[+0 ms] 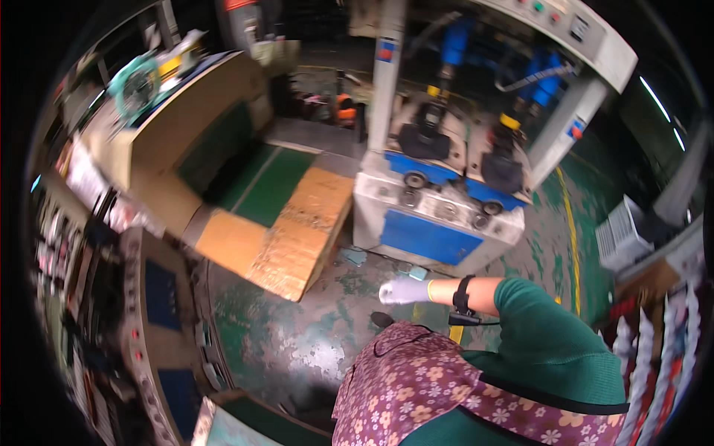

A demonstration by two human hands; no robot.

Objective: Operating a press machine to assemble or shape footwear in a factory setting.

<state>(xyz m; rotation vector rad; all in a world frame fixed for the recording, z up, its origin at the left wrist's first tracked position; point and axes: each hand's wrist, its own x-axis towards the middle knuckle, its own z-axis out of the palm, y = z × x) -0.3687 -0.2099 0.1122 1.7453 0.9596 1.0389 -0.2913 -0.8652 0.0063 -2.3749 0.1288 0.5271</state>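
Gloved right hand — empty — near blue-panelled machine.

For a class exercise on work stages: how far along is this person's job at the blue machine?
Done: nothing finished shows. In hand: the white-gloved right hand hangs over the worn green floor before the blue and white metal machine, apparently holding nothing; blur hides its grip. Left: seemingly everything; the machine is untouched.

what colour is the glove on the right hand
White, with a yellow cuff; the right hand shows only in the head view.
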